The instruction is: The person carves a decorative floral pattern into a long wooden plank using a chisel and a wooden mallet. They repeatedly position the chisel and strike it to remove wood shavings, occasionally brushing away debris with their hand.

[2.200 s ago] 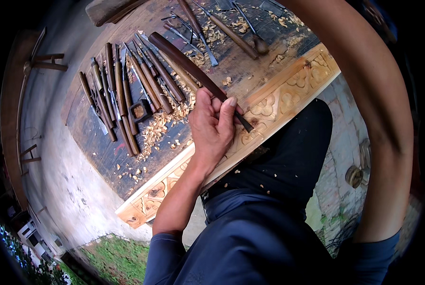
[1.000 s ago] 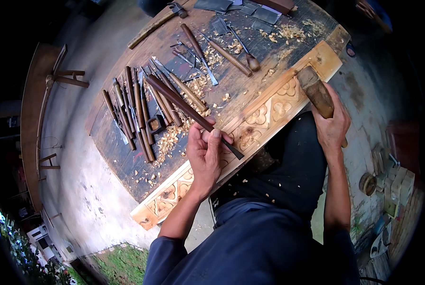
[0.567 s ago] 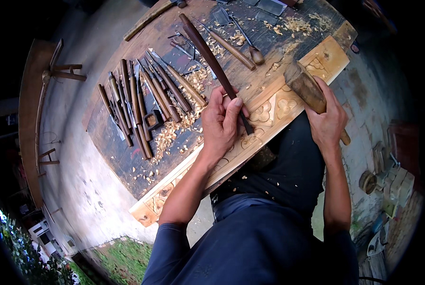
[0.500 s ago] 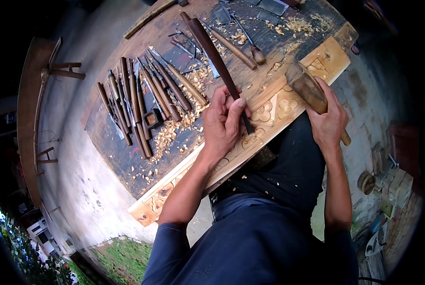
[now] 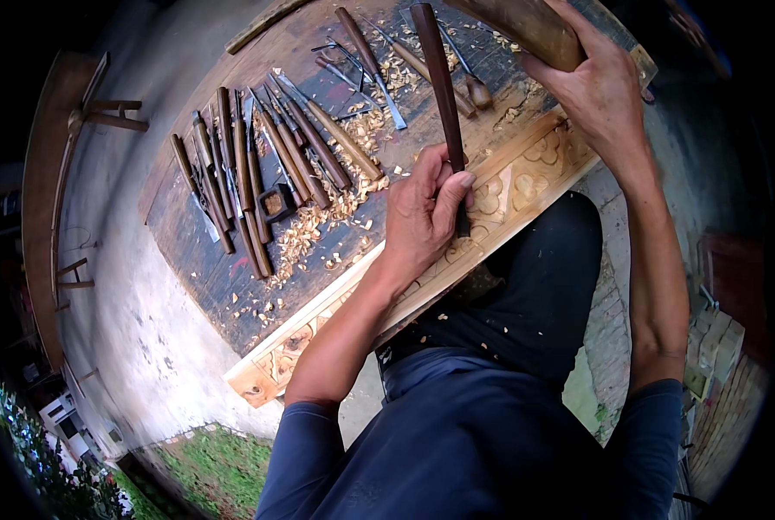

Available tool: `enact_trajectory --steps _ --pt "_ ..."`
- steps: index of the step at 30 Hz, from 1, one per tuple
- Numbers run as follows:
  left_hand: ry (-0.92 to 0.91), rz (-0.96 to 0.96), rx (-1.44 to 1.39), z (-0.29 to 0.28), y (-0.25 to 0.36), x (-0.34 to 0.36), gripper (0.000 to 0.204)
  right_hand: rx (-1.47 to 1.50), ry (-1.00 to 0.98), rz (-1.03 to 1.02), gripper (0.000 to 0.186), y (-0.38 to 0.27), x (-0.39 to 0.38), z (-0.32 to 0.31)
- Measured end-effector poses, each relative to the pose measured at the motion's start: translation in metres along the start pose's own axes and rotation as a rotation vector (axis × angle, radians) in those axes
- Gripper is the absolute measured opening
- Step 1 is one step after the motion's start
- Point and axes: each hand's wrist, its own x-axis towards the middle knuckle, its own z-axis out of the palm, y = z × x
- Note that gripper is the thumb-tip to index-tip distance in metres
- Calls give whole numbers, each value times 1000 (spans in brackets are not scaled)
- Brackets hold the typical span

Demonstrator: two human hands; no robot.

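My left hand (image 5: 424, 208) is closed around the lower part of a dark-handled carving chisel (image 5: 440, 82). The chisel stands nearly upright, its blade end down at a pale wooden board (image 5: 526, 184) carved with curling floral relief. Raised above the far right end of the board, my right hand (image 5: 599, 91) grips a wooden mallet (image 5: 535, 30). The mallet's thick head shows at the top edge, apart from the chisel's top; its handle is hidden by my hand. My left forearm crosses over the board's nearer left part.
On the worn workbench (image 5: 201, 290), several chisels and gouges (image 5: 249, 173) lie in a row at left. Near them sit a small dark square block (image 5: 275, 204) and wood shavings (image 5: 301, 243). More tools lie at the back. A long bench (image 5: 54, 199) stands far left.
My right hand has lifted the mallet up and away from beside the board. The chisel has tipped more upright, and my left hand has shifted slightly right.
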Motion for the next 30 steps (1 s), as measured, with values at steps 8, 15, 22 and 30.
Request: enact_trajectory --steps 8,15,22,30 --pt "-13 62 42 7 -1 2 27 65 -233 -162 55 -49 100 -43" --pt "-28 88 142 1 -6 1 26 -272 -79 -473 57 -41 92 -38" --pt "-265 -144 -517 -6 19 -34 28 27 148 -188 55 -15 6 -43" --pt "263 -222 -589 -49 11 -111 25 -106 124 49 72 0 -133 -29"
